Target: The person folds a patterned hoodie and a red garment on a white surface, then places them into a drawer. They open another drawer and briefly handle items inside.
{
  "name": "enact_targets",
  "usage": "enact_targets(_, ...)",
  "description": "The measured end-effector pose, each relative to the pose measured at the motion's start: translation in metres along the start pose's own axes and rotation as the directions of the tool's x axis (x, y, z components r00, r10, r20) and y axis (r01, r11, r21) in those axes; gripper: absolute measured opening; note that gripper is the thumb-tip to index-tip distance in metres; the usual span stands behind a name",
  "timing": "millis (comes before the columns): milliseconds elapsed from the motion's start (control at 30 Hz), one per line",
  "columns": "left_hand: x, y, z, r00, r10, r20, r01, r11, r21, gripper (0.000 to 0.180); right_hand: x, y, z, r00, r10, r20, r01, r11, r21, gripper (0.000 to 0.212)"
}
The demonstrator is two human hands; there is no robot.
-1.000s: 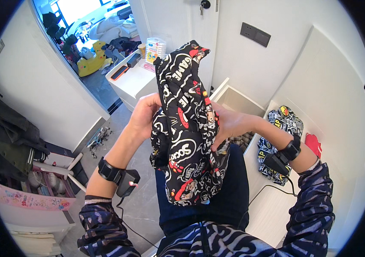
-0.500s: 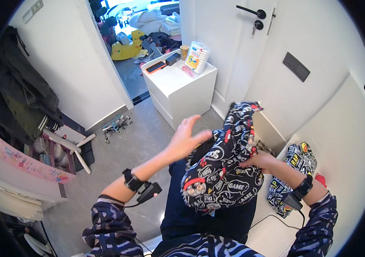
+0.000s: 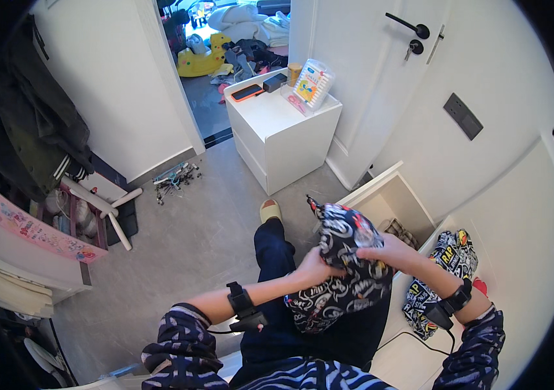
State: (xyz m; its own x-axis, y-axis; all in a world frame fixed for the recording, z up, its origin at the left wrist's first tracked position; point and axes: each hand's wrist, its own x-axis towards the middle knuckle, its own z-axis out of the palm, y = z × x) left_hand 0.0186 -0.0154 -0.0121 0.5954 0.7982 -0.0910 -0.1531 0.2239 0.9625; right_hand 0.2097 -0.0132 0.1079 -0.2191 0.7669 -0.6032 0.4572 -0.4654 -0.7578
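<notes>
A black cloth item (image 3: pixel 342 292) with white, red and yellow cartoon print is bunched up over my lap; its exact kind does not show. My left hand (image 3: pixel 316 270) grips its left side near the middle, fingers closed and partly hidden in the folds. On its right side my right hand (image 3: pixel 390 252) is closed on the cloth, thumb on top. The upper part of the cloth flops over above both hands. Beside my right forearm, a similar black, white and yellow printed cloth bundle (image 3: pixel 455 253) lies on the pale surface.
A drawer (image 3: pixel 413 195) stands open beyond the cloth, with checked fabric (image 3: pixel 400 231) inside. Farther off is a white cabinet (image 3: pixel 283 149) carrying a phone (image 3: pixel 247 92) and a box of cotton swabs (image 3: pixel 314 84). Hangers (image 3: pixel 176 179) lie on the grey floor at left.
My left hand has come down from beside the cloth and taken hold of it. The cloth's raised upper part has dropped and folded over, uncovering more of the drawer.
</notes>
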Motion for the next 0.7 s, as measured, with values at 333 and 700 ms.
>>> enact_targets(333, -0.013, 0.018, -0.028, 0.635, -0.701, 0.324, 0.699, 0.7, 0.145, 0.049, 0.007, 0.034, 0.02, 0.982, 0.142, 0.122, -0.124, 0.981, -0.147, 0.055)
enact_targets(700, -0.027, 0.058, -0.164, 0.887, -0.338, -0.315, 0.204, 0.899, -0.388, 0.03, 0.084, -0.114, -0.029, 0.984, 0.166, 0.063, -0.138, 0.939, -0.315, 0.05)
